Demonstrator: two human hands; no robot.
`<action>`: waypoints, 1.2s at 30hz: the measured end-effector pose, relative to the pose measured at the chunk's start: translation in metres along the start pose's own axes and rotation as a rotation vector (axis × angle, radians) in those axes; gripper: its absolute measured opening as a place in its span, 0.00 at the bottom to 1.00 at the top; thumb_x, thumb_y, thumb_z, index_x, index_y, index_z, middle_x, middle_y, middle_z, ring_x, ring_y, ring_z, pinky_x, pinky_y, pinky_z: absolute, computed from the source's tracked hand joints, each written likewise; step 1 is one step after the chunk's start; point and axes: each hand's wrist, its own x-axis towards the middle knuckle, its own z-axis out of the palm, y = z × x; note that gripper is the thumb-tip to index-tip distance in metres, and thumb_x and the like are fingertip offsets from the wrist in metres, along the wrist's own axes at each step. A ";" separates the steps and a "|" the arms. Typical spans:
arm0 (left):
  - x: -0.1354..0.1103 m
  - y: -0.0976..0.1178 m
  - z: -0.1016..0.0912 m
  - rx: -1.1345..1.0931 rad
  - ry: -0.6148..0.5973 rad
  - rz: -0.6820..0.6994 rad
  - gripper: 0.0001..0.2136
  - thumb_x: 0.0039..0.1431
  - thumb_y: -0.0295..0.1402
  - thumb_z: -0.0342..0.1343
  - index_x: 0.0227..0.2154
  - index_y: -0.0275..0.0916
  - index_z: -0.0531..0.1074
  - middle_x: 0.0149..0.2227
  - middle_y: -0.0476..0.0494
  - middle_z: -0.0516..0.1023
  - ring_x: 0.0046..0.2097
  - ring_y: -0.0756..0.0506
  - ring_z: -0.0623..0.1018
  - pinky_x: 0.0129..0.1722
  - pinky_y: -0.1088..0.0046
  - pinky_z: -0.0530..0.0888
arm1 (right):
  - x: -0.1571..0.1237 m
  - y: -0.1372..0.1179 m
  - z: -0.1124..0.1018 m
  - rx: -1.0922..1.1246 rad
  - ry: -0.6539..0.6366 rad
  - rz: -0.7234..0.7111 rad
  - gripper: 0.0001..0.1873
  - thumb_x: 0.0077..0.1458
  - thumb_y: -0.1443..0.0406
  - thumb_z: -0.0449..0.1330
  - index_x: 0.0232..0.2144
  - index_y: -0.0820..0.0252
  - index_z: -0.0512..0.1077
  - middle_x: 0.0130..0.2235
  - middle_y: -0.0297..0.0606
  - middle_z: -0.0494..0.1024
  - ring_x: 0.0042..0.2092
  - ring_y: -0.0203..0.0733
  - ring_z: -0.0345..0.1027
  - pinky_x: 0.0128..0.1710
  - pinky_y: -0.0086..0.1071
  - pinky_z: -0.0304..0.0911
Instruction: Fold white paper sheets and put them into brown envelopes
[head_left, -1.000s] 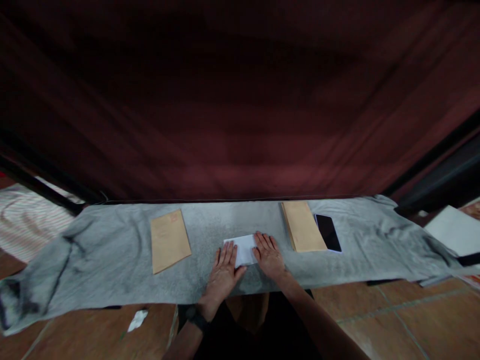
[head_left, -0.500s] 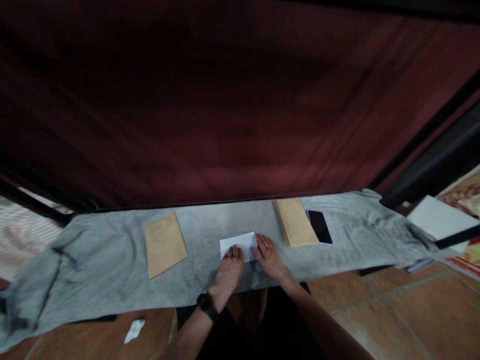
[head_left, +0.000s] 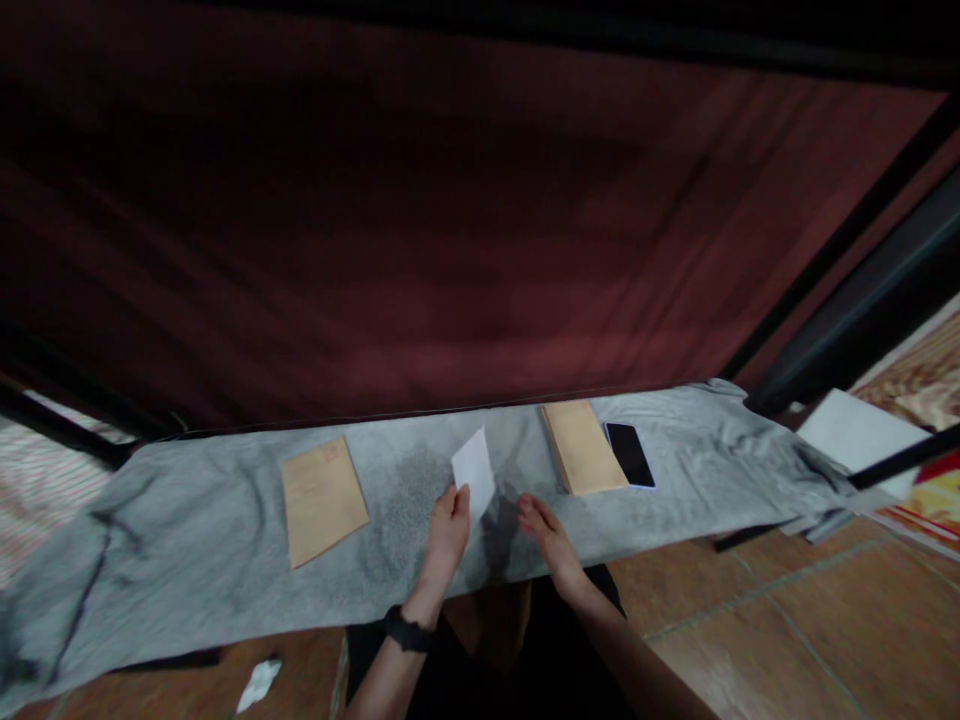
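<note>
Between the thumb and fingers of my left hand (head_left: 450, 530) is a folded sheet of white paper (head_left: 475, 470), raised above the grey cloth (head_left: 405, 480) and tilted. My right hand (head_left: 547, 535) hovers just to the right of the paper, fingers stretched out and holding nothing. Closest to that hand on its right lies a stack of brown envelopes (head_left: 585, 450). Off to the left, a single brown envelope (head_left: 324, 505) with a small reddish mark lies flat on the cloth.
A dark-screened phone (head_left: 630, 455) lies against the right side of the envelope stack. Behind the cloth-covered surface rises a dark red panel (head_left: 465, 250). A white flat object (head_left: 859, 430) stands at the far right. A crumpled white scrap (head_left: 259, 685) is on the tiled floor.
The paper was flat on the cloth under both hands. My left hand has lifted and turned it; my right hand has let go and moved slightly away.
</note>
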 end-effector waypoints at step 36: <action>0.010 -0.058 -0.015 -0.491 0.265 -0.272 0.20 0.43 0.31 0.60 0.44 0.39 0.74 0.24 0.55 0.73 0.25 0.50 0.73 0.27 0.75 0.69 | 0.001 -0.009 0.028 -0.749 -0.127 -0.542 0.30 0.65 0.64 0.49 0.67 0.57 0.55 0.67 0.46 0.61 0.67 0.48 0.56 0.64 0.47 0.58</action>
